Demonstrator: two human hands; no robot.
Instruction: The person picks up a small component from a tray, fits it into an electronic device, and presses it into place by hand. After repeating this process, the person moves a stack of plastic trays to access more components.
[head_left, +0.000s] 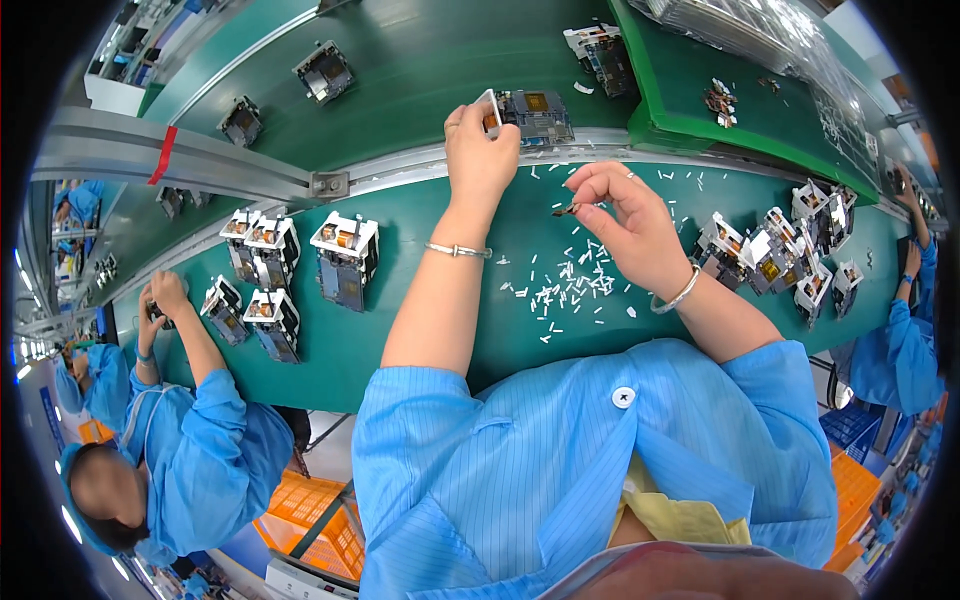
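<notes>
My left hand (480,150) reaches to the metal rail at the table's far edge. Its fingers are closed round the white frame of a circuit board assembly (538,115), whose dark board points to the right. Nearer to me, my right hand (630,215) pinches a small brownish piece (566,210) between thumb and forefinger; its exact kind is too small to make out. Below that hand, many little white strips (575,285) lie scattered on the green tabletop (420,350).
Similar assemblies stand in groups on the left (265,250) and the right (775,255). Beyond the rail, more lie on a green belt (400,70). A green-edged tray (740,150) holds small brown pieces (720,103). Co-workers in blue sit at left (190,440) and right (895,350).
</notes>
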